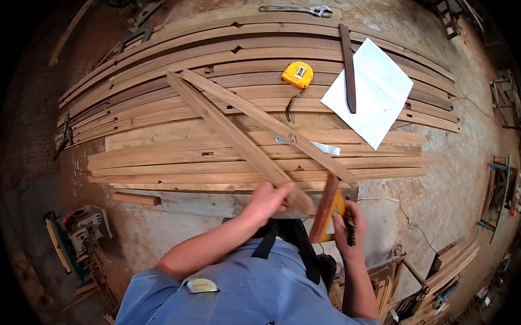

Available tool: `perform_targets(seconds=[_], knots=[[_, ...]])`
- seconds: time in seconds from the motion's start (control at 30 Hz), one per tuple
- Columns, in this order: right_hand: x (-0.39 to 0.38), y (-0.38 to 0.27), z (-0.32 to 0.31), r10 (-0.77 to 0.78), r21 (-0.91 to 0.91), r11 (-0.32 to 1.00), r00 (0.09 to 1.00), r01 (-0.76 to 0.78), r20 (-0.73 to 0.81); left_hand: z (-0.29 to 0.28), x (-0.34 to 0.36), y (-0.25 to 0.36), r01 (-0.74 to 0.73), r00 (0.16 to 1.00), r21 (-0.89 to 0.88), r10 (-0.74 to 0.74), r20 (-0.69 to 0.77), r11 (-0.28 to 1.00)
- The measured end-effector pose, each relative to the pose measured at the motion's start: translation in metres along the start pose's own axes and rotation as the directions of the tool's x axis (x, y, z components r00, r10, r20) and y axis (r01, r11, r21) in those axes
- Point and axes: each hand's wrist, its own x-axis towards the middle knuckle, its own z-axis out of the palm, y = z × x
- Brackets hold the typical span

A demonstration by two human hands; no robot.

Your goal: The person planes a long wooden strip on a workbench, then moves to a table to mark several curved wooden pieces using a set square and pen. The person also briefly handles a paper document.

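Note:
My left hand (269, 200) is closed around the near end of a long wooden strip (236, 137), which slants away to the far left across other strips. A second wooden strip (270, 124), with a handwritten mark, lies slanted just right of it. In my right hand (353, 234) is a set square (327, 209) with a yellow blade and reddish-brown stock, held just right of the strip's near end. A black pen (350, 228) is in the same hand. Beneath the second strip lies a metal ruler (328, 148), partly covered.
Many notched wooden strips (153, 100) lie side by side on the bench. On them rest a yellow tape measure (298, 75), a white paper sheet (382, 90) under a dark wooden strip (348, 71), and an adjustable wrench (297, 10). A machine (86, 228) stands at left.

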Motion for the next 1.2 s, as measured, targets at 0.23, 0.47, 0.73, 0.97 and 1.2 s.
perform_targets(seconds=[0.23,0.47,0.73,0.97,1.2], knots=[[-0.013,0.012,-0.027,0.147,0.161,0.98,0.97,-0.117,-0.194,0.032,0.013,0.018,0.063,0.972,0.318,-0.13,0.197,0.946],[-0.049,0.027,-0.03,0.343,0.311,0.92,0.873,-0.238,-0.346,-0.042,0.042,0.106,-0.447,0.863,0.64,0.489,0.124,0.626],[-0.099,0.022,0.0,0.429,0.271,0.901,0.789,-0.339,-0.439,-0.021,0.091,0.203,-0.474,0.497,0.868,0.769,0.401,-0.146],[-0.147,0.013,0.03,0.477,0.292,0.879,0.712,-0.378,-0.515,0.038,0.113,0.197,-0.637,0.461,0.624,0.426,0.779,-0.452],[-0.175,0.003,0.057,0.703,0.516,0.709,0.541,-0.48,-0.462,0.088,0.112,0.149,-0.565,0.737,0.606,-0.012,0.676,-0.559]])
